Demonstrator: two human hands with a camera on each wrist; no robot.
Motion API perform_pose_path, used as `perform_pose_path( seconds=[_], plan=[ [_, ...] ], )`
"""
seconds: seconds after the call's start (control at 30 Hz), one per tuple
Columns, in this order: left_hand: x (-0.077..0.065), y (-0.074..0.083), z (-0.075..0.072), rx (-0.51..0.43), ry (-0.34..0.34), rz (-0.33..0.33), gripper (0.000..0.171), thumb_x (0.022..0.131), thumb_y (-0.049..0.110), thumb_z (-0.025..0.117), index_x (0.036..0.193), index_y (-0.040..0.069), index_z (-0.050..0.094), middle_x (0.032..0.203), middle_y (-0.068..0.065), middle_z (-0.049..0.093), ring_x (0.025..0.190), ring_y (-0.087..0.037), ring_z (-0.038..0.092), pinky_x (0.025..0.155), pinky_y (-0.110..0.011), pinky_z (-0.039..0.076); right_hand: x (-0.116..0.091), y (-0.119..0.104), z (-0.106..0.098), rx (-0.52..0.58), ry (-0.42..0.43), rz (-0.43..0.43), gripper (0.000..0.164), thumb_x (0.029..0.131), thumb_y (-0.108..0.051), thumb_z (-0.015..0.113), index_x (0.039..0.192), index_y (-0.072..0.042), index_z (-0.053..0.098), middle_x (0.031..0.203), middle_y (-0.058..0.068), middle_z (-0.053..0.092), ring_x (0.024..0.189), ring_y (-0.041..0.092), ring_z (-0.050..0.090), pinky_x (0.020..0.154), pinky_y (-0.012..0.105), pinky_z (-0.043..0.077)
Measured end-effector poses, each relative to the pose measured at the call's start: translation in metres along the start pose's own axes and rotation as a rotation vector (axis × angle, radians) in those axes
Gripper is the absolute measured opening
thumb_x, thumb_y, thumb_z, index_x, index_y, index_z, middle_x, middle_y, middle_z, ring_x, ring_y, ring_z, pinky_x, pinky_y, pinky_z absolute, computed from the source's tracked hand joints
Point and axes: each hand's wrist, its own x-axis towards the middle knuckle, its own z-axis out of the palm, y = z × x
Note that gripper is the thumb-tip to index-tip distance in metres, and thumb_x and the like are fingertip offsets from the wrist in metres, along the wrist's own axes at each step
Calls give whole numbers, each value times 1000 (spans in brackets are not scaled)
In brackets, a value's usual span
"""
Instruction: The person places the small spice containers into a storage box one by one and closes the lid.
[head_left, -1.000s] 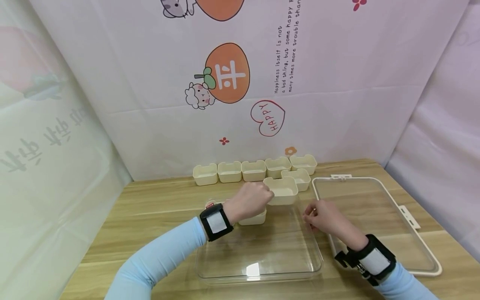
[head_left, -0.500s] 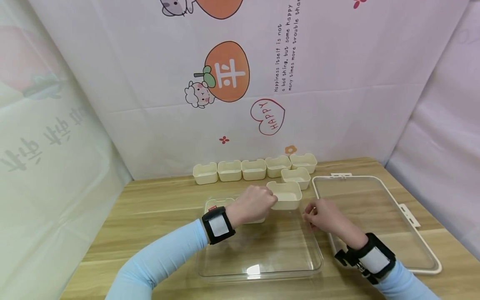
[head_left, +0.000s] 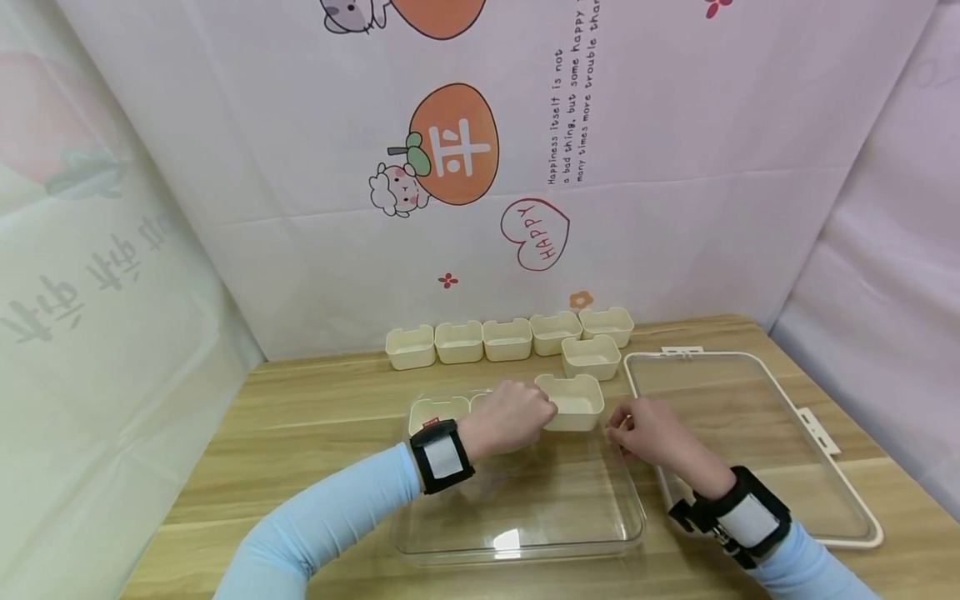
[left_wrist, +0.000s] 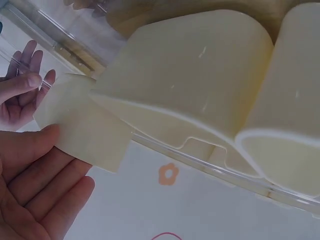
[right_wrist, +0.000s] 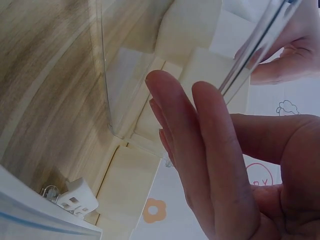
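- Roughly a third done, by the look: two cream cups (head_left: 450, 410) seated along the far wall of the clear tray (head_left: 525, 533), a third cream cup (head_left: 573, 402) going in beside them.
- Left hand (head_left: 510, 417), fingers pinching that third cup's near edge.
- Right hand (head_left: 648, 433), fingers curled on the tray's right rim.
- Left to place: six loose cups (head_left: 510, 338) at the back of the counter (head_left: 300, 433).
- Beside the tray, a framed lid (head_left: 847, 492) lying flat.
- Behind, a cartoon-printed cloth backdrop (head_left: 465, 167).

The backdrop (head_left: 480, 167) reads "HAPPY" in a red heart (plus "Happiness itself is not a bad thing").
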Motion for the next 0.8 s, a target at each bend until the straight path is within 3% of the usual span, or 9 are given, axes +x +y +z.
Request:
perform_pose_path(
  seconds=[0.23,0.8],
  plan=[
    [1,2,5,13,-5,-2,17,73,2,59,70,18,63,60,10,54,52,-4,42,42,-19,35,0,0,1,-4,1,2,11,85,-10,64,86,1,65,69,6,66,56,18,64,50,27,50],
    [4,7,15,34,-17,9,18,74,4,61,64,19,59,57,10,51,51,-5,43,41,-20,35,0,2,1,-26,13,-12,11,85,-10,65,85,1,65,68,5,66,54,17,64,50,27,49]
  ],
)
